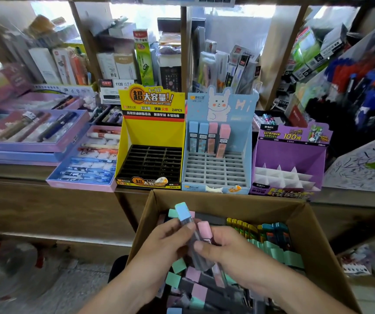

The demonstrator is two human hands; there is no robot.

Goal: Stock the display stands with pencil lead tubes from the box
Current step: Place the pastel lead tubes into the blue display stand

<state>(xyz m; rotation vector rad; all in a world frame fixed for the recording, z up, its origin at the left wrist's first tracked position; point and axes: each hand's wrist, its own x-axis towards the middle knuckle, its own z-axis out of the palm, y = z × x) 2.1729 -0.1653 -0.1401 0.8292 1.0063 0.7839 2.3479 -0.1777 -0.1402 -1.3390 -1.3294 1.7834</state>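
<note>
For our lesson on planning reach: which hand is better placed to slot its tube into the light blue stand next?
Probably right. The right hand holds a pink-capped tube in line with the light blue stand, whose pink tubes stand rightmost; the left hand, holding a blue-capped tube, sits further left.

4 pastel-capped lead tubes (209, 141) upright at back of blue display stand (216, 175); more in cardboard box (204, 198)

We stand in a stationery shop: wooden shelves (183, 53) crammed with packaged pens (68, 64), open pen trays (84, 159) on the counter (12, 173), and a yellow display stand (152, 103) printed 24PCS beside a blue display stand (238, 105) and a purple display stand (290, 152).
</note>
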